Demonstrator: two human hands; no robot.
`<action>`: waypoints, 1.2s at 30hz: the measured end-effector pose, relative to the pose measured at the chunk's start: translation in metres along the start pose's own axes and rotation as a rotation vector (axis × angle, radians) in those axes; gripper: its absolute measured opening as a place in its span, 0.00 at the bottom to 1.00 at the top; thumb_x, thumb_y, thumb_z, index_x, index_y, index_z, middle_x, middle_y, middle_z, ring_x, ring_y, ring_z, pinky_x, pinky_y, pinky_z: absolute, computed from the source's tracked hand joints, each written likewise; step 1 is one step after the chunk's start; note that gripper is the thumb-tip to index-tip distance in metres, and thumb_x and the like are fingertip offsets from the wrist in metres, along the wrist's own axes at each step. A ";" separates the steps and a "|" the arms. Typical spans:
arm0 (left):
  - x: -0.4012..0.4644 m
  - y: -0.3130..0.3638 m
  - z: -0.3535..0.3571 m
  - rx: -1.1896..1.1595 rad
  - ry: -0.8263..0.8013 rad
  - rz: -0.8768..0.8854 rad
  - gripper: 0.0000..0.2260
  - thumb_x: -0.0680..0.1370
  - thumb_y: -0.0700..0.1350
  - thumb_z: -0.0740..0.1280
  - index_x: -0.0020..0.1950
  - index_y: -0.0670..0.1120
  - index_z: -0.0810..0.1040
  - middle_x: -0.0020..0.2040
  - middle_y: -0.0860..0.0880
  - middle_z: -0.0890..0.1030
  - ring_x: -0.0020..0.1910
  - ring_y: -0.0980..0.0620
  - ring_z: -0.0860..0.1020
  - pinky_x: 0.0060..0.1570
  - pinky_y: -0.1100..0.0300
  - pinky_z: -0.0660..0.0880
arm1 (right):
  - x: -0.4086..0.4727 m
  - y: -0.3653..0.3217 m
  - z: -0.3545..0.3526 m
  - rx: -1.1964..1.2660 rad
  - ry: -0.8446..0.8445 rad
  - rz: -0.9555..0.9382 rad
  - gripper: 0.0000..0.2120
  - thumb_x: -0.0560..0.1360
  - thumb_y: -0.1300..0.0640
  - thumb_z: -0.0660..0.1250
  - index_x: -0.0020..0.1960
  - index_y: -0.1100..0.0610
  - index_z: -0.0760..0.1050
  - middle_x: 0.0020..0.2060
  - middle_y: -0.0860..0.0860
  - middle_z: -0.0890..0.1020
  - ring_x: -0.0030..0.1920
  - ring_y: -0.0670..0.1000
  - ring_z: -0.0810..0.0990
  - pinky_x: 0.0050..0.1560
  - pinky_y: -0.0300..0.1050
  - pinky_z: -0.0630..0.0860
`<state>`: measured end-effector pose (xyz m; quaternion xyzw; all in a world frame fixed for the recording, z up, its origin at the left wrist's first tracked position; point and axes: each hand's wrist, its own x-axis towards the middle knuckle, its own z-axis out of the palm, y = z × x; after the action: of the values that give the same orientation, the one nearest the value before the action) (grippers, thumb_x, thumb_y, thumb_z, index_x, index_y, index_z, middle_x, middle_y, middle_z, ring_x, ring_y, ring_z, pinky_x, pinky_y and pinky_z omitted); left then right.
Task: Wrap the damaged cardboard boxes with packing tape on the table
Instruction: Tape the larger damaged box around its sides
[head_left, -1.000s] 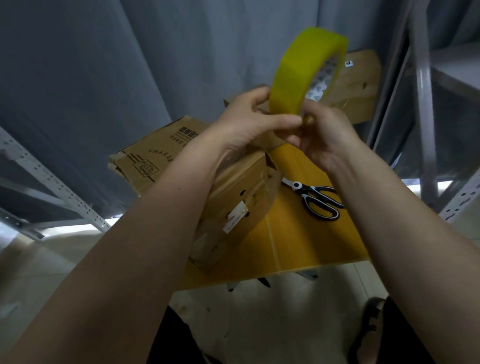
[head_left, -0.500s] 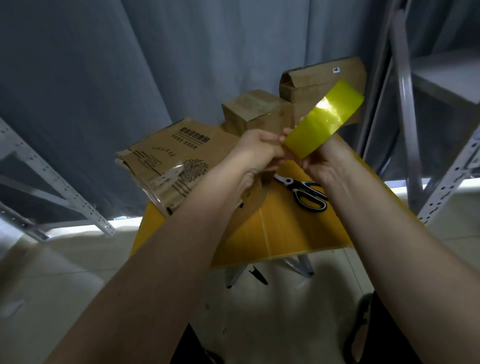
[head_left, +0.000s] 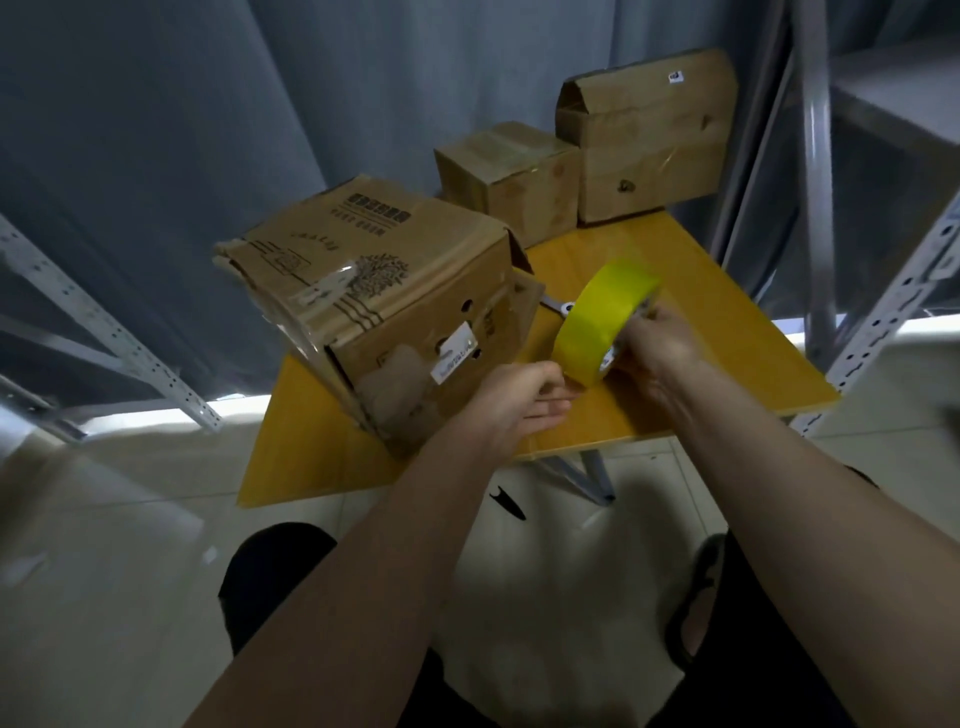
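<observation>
1. Torn box (head_left: 379, 306) sits tilted on the tabletop (head_left: 685, 312), untaped.
2. Left hand (head_left: 519, 400) pinches the roll's lower edge, likely the tape end.
3. Tape roll (head_left: 602, 317), raised a second ago, now hangs just above the tabletop, clamped by right hand (head_left: 660, 343); taping looks imminent.

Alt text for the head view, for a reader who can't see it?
Two bare hands hold a yellow tape roll above a yellow table, the right hand gripping it, the left hand pinching its lower edge. A torn box sits left; two more boxes behind.
</observation>
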<state>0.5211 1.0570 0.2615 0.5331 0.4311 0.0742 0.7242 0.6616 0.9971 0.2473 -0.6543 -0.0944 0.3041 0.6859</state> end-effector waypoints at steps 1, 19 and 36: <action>0.001 -0.001 -0.001 0.062 0.044 0.012 0.06 0.79 0.35 0.64 0.54 0.39 0.77 0.51 0.40 0.83 0.39 0.53 0.80 0.45 0.60 0.79 | 0.000 0.000 0.000 -0.050 -0.009 -0.024 0.10 0.74 0.67 0.67 0.56 0.63 0.77 0.42 0.57 0.80 0.41 0.54 0.78 0.44 0.50 0.79; 0.039 -0.008 -0.019 0.855 0.284 0.040 0.17 0.74 0.52 0.72 0.31 0.43 0.77 0.18 0.52 0.75 0.15 0.59 0.71 0.23 0.66 0.70 | 0.008 -0.016 -0.013 -0.527 -0.210 -0.055 0.09 0.69 0.64 0.74 0.43 0.55 0.76 0.38 0.49 0.80 0.39 0.47 0.79 0.35 0.39 0.72; -0.054 0.135 -0.092 1.088 0.945 0.592 0.22 0.74 0.57 0.68 0.66 0.52 0.73 0.73 0.45 0.66 0.73 0.42 0.60 0.71 0.42 0.58 | -0.033 -0.093 0.076 -0.217 -0.139 -0.295 0.10 0.80 0.55 0.62 0.58 0.58 0.75 0.44 0.49 0.77 0.45 0.49 0.76 0.48 0.44 0.73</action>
<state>0.4703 1.1487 0.3984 0.8182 0.5095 0.2615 0.0502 0.6228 1.0474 0.3546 -0.6809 -0.2687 0.2328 0.6403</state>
